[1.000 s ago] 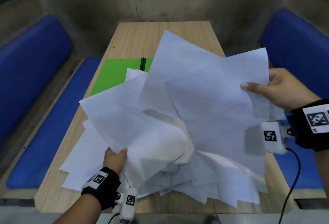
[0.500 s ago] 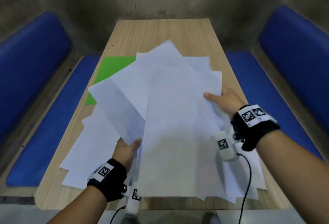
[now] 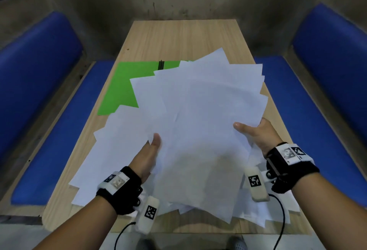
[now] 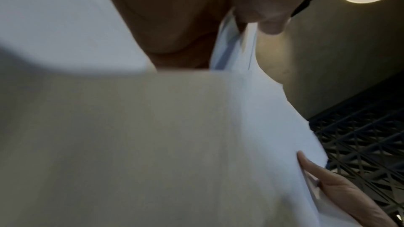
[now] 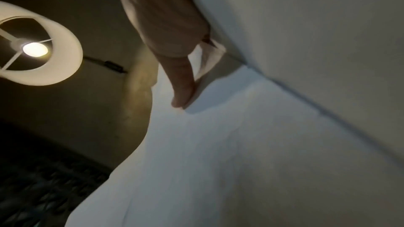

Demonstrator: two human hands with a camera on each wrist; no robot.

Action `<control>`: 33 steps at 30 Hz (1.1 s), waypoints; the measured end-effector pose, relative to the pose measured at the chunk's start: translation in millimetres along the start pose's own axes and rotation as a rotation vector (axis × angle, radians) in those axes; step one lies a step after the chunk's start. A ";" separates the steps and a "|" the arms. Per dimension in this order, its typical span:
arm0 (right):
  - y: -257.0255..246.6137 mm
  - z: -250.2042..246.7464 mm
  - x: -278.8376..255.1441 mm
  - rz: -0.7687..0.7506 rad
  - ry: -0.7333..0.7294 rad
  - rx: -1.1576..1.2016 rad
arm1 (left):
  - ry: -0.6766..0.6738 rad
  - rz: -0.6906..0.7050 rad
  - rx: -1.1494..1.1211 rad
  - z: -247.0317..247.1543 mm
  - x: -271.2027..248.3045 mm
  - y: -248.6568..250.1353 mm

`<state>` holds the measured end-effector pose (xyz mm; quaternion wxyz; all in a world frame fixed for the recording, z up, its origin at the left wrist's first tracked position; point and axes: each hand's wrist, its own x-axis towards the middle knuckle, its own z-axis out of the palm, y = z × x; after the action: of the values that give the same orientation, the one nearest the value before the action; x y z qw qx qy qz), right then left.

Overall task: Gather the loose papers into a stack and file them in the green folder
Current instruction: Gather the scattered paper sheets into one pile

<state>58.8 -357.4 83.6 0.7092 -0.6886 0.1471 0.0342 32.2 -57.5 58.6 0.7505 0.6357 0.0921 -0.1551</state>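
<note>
The left hand (image 3: 148,156) and right hand (image 3: 256,136) pinch opposite edges of a fanned sheaf of papers (image 3: 202,126) above the wooden table (image 3: 178,37). Thin and floppy, the sheets probably slide easily; gripping the side edges suits squaring. The green folder (image 3: 123,85) lies far-left.

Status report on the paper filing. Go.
Left hand and right hand both grip the fanned papers, unsquared. Green folder partly covered by sheets. More loose sheets on the table.
</note>
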 end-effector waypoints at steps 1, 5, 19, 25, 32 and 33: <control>-4.7 2.4 -4.7 -0.047 0.006 0.019 | -0.012 0.038 0.066 1.3 0.1 7.2; -28.3 10.6 -22.7 -0.204 -0.001 0.062 | 0.034 0.192 0.162 7.9 7.1 28.6; 0.9 27.2 -53.6 -0.250 0.009 -0.044 | 0.199 0.242 0.139 29.8 -6.1 8.2; 25.6 26.6 -45.6 -0.148 0.113 -0.262 | 0.141 0.275 0.201 33.8 -0.8 -0.4; 34.8 -7.2 -29.3 -0.031 0.297 -0.090 | 0.250 0.132 0.741 -23.0 7.0 -42.4; 44.3 -14.8 -27.6 0.033 0.305 -0.076 | 0.335 0.028 0.834 -36.8 5.6 -48.7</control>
<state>18.9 -365.5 47.7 0.6515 -0.7095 0.2631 -0.0539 22.6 -29.1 5.3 0.4071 0.9014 0.1331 -0.0638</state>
